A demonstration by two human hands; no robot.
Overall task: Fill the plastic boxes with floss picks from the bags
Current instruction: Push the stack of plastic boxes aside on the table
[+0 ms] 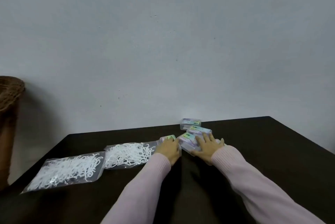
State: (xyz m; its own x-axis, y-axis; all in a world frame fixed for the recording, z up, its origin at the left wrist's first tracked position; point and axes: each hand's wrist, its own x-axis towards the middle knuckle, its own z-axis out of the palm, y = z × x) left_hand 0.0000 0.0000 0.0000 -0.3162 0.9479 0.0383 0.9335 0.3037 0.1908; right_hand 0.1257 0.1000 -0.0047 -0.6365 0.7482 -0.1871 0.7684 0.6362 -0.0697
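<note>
A dark table [272,160] stood against a plain pale grey wall [163,42]. At the far left edge a brown woven basket [10,93] showed partly beside the table.

Two clear bags of white floss picks lay on the left half of the table. The near-left bag [67,171] touched or slightly overlapped the second bag [126,153], which reached toward the left hand [169,149]. That hand, in a pale pink sleeve [145,183], lay palm down with its fingers curved over a small clear plastic box [167,138], just past the end of the second bag; only the box's far end showed.

Just to the right, the right hand [208,148] rested with fingers spread and fairly straight on top of another box [188,141]. Behind it sat a third box [199,130], and a fourth box [191,123] stood nearest the wall. The four boxes were clustered together, touching or nearly so. Each carried a green and purple label, but its writing was too blurred to read.
</note>
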